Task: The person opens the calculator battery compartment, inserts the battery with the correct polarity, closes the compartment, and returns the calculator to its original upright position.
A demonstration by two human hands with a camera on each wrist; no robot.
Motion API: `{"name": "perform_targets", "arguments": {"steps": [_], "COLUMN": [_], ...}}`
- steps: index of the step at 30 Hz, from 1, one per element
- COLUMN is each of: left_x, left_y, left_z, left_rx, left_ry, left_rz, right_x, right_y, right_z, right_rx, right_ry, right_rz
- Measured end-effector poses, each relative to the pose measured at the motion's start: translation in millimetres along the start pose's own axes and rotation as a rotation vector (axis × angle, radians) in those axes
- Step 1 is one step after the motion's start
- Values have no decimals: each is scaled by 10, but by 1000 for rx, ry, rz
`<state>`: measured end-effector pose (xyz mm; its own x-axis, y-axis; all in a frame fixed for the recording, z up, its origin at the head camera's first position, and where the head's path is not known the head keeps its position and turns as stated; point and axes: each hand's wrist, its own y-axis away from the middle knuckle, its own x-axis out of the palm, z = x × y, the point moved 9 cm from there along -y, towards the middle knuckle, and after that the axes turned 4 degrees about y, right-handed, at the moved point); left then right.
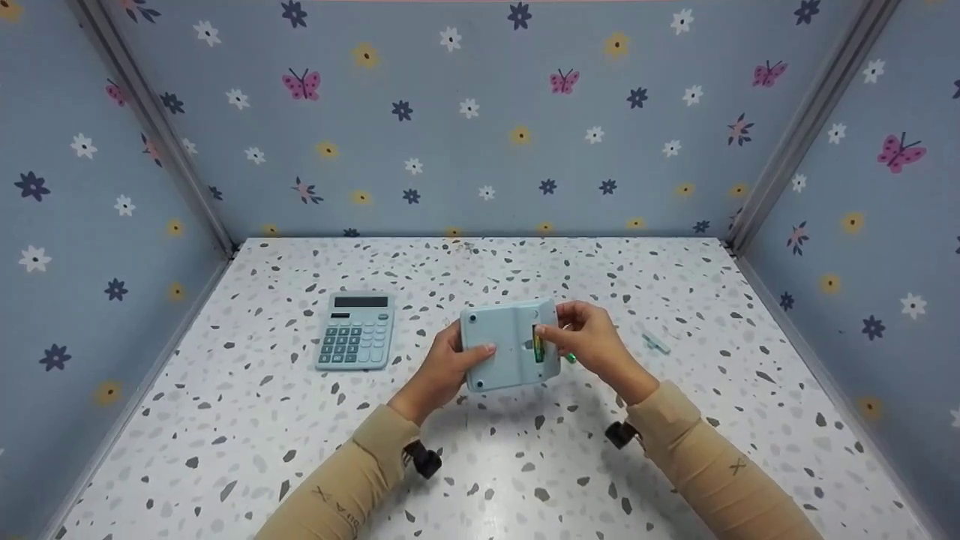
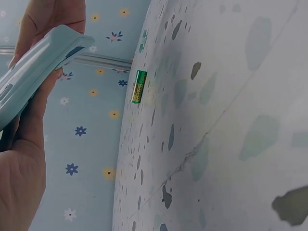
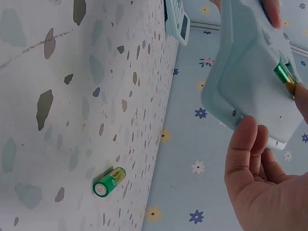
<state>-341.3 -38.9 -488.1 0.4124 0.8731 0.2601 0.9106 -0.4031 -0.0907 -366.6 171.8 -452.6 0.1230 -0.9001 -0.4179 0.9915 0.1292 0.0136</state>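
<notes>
Left hand grips the near-side edge of the held calculator, thumb laid flat across its back; the calculator is raised off the bench, back panel toward the wearer, between the two hands. Right hand holds the opposite edge, fingers curled against the rim, thumb pressing on the slot battery, green and gold, which sits in the open compartment just beside that thumb; whether it is fully seated cannot be told. Loose battery, same colouring, lies on its side on the bench below the right hand. Small pale-blue piece rests to the right of the right hand. Second calculator lies keys up, left of the left hand.
</notes>
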Motion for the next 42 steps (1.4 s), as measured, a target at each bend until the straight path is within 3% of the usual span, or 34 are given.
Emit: {"name": "perform_targets", "arguments": {"steps": [7,17,23,42], "left_x": [9,-3,11,-65], "left_y": [-4,-6,-11,-13], "left_z": [-36,-1,-5,19], "left_rx": [5,-47,-48,-47], "left_ry": [24,1,4,27], "left_rz": [15,-15,-24,-65], "right_x": [-17,-33,-63,-474], "right_y": [11,19,27,0], "right_z": [22,-38,-44,-96], "right_rx": [-54,-52,-27,-40], "right_ry": [56,52,60,102], "right_rz": [-14,-33,-25,-73]}}
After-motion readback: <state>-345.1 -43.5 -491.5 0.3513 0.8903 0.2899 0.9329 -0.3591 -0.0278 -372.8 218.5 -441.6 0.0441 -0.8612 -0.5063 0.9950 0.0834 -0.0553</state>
